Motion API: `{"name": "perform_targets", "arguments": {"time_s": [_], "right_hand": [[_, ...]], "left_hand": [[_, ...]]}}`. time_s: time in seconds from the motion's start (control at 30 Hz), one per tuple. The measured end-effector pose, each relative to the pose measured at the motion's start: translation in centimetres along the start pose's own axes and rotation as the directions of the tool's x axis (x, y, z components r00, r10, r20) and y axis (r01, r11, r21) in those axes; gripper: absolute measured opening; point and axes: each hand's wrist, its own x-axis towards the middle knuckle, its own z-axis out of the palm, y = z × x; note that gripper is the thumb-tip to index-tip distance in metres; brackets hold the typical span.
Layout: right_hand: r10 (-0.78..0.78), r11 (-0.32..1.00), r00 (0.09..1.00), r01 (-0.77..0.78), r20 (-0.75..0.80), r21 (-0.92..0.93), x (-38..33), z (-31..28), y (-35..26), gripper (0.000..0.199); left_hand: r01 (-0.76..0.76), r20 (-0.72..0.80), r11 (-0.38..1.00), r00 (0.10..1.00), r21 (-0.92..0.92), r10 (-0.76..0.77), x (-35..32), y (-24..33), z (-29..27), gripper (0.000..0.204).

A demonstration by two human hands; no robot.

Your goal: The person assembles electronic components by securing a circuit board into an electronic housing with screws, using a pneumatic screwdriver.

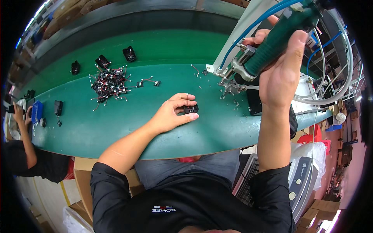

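On the green bench, my left hand (171,113) pinches a small black plastic housing (190,109) between thumb and fingers. A thin wire with a white connector sticks up from it. At the upper right my right hand (280,79) is wrapped round a dark green pneumatic screwdriver (268,56), held tilted above the table. Its metal nozzle end (232,83) points down to the left, with hoses attached, and stands apart from the housing. Small screws (236,103) lie scattered on the bench below the nozzle.
A heap of small black wired parts (110,84) lies left of centre, with black housings (129,54) behind it. A pale post (233,42) rises beside the tool. At far left, a co-worker's hands (18,113) are near a blue bin (37,112).
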Motion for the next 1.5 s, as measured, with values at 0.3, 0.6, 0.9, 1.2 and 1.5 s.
{"name": "perform_targets", "arguments": {"time_s": [0.3, 0.6, 0.9, 1.2, 1.5], "right_hand": [[-0.013, 0.994, 0.996, 0.003, 0.092, 0.109, -4.0, 1.1, 1.3, 0.096], [0.155, 0.924, 0.988, -0.155, 0.028, 0.349, -6.6, 2.4, 2.4, 0.110], [0.067, 0.852, 0.987, -0.134, 0.148, 0.505, -6.7, 2.4, 3.7, 0.113], [0.127, 0.915, 0.980, -0.174, 0.151, 0.363, -7.5, 1.9, 4.4, 0.115], [0.210, 0.843, 0.964, -0.264, 0.165, 0.469, -8.0, 1.9, 4.9, 0.116]], "left_hand": [[-0.333, 0.044, 0.842, 0.937, 0.424, 0.347, 0.0, -0.2, 0.3, 0.033], [-0.385, 0.089, 0.817, 0.918, 0.429, 0.386, 0.0, -0.3, 0.5, 0.037], [-0.365, 0.122, 0.673, 0.917, 0.643, 0.380, 0.2, -0.6, 0.8, 0.034], [-0.377, 0.107, 0.682, 0.908, 0.627, 0.404, 0.2, -0.6, 0.6, 0.032], [-0.363, 0.075, 0.716, 0.913, 0.597, 0.401, 0.2, -0.4, 0.6, 0.029]]}}
